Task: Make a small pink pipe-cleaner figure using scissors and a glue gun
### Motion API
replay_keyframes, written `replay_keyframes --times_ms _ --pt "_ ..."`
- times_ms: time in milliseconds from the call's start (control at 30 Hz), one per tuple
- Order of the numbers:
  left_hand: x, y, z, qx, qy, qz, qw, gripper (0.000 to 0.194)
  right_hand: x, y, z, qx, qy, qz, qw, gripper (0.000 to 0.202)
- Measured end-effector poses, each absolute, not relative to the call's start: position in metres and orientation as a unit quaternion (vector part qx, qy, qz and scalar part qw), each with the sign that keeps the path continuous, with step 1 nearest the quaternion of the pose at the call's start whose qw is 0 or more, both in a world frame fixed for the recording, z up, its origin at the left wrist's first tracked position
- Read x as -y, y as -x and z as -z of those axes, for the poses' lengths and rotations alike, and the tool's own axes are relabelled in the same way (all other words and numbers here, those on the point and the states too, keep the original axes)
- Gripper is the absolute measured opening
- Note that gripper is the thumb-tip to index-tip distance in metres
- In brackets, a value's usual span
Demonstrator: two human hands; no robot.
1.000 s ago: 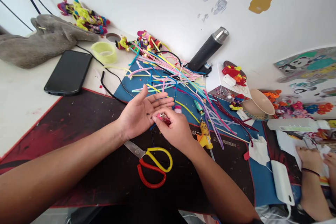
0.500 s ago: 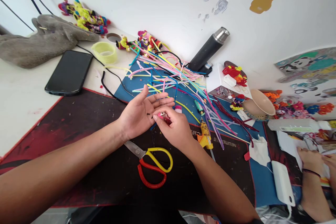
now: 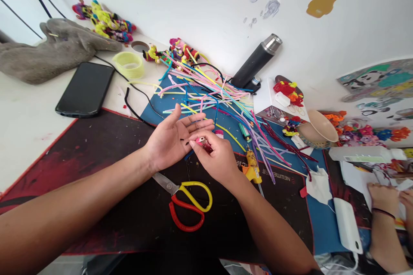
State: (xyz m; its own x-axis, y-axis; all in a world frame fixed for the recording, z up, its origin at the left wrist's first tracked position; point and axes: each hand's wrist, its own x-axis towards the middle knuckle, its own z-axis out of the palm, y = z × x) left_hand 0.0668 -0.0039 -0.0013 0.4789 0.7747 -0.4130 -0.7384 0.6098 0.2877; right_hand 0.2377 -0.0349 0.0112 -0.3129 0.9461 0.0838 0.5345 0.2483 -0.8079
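My left hand point(image 3: 167, 139) is palm up with its fingers spread. A tiny black piece point(image 3: 182, 139) lies on its palm. My right hand point(image 3: 214, 154) is closed around a small red lighter-like object point(image 3: 205, 143) with a metal end. Its thumb and fingertip pinch a second tiny black piece over the left palm. Scissors point(image 3: 176, 190) with one yellow and one red handle lie on the dark mat point(image 3: 129, 219) just below the hands. Behind the fingers spread many coloured pipe cleaners point(image 3: 209, 81).
A phone point(image 3: 85, 89) and yellow coil point(image 3: 128, 65) lie at left. A black flask point(image 3: 256, 62) leans behind. To the right are a yellow glue gun point(image 3: 252, 165), a bowl point(image 3: 319, 126), a power bank point(image 3: 347, 223) and another person's hands point(image 3: 383, 200).
The right fingertips have shifted slightly, and a black piece now shows separately on the left palm. The other person's hands have moved a little.
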Motion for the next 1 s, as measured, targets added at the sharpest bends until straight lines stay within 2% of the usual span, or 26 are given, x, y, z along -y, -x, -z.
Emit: replay_keyframes --times_ms 1000 --pt "0.0039 -0.0670 0.0006 -0.255 -0.028 -0.446 0.858 0.070 0.0380 -0.2425 -0.0094 0.744 0.495 -0.348 0.283 0.012"
